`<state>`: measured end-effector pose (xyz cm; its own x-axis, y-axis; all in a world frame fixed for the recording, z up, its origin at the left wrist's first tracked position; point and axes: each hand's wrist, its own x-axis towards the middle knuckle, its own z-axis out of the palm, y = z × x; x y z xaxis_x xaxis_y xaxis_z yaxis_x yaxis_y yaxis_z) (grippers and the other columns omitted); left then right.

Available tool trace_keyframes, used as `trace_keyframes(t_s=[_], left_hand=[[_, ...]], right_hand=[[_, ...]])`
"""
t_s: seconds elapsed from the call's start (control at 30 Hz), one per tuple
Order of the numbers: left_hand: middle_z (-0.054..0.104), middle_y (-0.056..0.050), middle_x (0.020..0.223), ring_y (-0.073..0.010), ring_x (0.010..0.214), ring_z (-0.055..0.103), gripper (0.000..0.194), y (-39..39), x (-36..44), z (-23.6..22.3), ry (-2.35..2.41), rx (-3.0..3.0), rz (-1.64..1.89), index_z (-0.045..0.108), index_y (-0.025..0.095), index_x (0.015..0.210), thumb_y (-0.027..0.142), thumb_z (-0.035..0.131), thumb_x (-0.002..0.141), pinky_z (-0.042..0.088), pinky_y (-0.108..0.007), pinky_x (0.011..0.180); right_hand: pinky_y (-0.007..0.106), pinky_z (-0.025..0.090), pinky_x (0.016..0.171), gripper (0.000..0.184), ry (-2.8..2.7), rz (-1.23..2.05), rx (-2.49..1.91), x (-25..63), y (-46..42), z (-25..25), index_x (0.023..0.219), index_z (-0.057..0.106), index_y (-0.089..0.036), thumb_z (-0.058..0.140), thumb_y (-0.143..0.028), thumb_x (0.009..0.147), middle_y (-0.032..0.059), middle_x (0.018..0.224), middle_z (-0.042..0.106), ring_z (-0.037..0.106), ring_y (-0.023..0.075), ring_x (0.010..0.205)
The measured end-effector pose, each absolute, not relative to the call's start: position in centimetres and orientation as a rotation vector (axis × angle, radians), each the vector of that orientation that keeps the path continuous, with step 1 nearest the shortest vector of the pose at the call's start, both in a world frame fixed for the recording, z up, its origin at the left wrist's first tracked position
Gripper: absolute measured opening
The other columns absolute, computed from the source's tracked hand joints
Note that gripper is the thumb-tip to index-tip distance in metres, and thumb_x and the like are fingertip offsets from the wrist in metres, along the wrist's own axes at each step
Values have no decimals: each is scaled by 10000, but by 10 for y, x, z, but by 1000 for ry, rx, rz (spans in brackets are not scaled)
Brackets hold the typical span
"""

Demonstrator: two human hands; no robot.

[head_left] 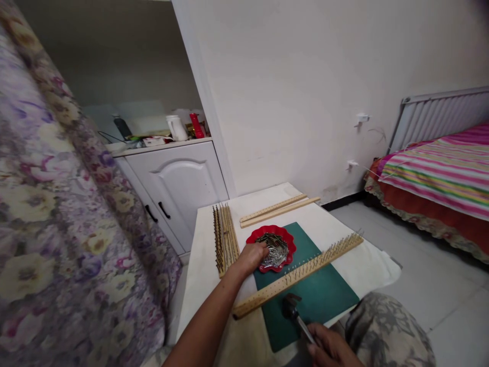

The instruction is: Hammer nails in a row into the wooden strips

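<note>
My left hand [252, 258] reaches over the rim of a red scalloped bowl [292, 247], its fingers closed among the nails [275, 250] inside. Whether a nail is pinched in them is hidden. In my right hand [327, 344] is the handle of a claw hammer [292, 304], its head over the green mat [301, 326]. Between the bowl and the hammer, a long wooden strip [267, 294] lies slantwise across the mat. Nails stand up from its right part; small holes dot its left part.
Several strips full of upright nails [226, 239] lie left of the bowl. Two bare wooden strips [280, 210] rest at the back of the white table [206, 224]. A floral curtain [95, 204] hangs at left, a cabinet [183, 188] stands behind, and a bed [439, 178] is at right.
</note>
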<state>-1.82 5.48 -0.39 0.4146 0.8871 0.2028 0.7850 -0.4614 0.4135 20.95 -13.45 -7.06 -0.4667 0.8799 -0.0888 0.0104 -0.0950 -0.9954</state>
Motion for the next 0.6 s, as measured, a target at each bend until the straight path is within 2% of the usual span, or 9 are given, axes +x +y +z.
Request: trace_keyframes(t_s=[0.17, 0.27, 0.4, 0.5, 0.6], left_hand=[[623, -27, 771, -179, 768, 554, 139, 29, -19, 1, 1427, 2449, 542, 614, 187, 689, 210, 526, 793, 395, -258, 699], [633, -35, 888, -175, 870, 557, 169, 3, -13, -3, 1393, 2325, 756, 632, 197, 833, 234, 467, 850, 402, -260, 763], [629, -22, 752, -144, 713, 569, 158, -30, 0, -21, 1310, 1705, 1153, 619, 168, 821, 311, 556, 803, 427, -234, 651], [617, -4, 638, -113, 570, 540, 197, -46, 7, -36, 1230, 1284, 1250, 609, 143, 794, 329, 627, 730, 412, -209, 547], [639, -15, 636, -100, 546, 545, 234, -53, 11, -42, 1176, 1080, 1305, 614, 131, 773, 342, 666, 685, 416, -197, 531]], right_hand=[[189, 251, 431, 442, -1479, 1648, -1007, 207, -138, -63, 786, 511, -188, 504, -630, 770, -67, 552, 436, 368, 84, 482], [182, 213, 386, 444, -1498, 1652, -1031, 207, -141, -57, 773, 484, -197, 478, -641, 781, -82, 527, 431, 324, 60, 410], [175, 160, 303, 431, -1500, 1699, -1082, 207, -143, -58, 802, 456, -212, 457, -642, 791, -89, 533, 450, 293, 32, 303], [160, 167, 283, 418, -1474, 1717, -1080, 207, -144, -61, 804, 437, -218, 453, -636, 798, -97, 522, 458, 321, 29, 278], [146, 163, 274, 417, -1428, 1714, -1065, 205, -145, -62, 804, 420, -218, 454, -633, 798, -110, 496, 460, 294, 20, 261]])
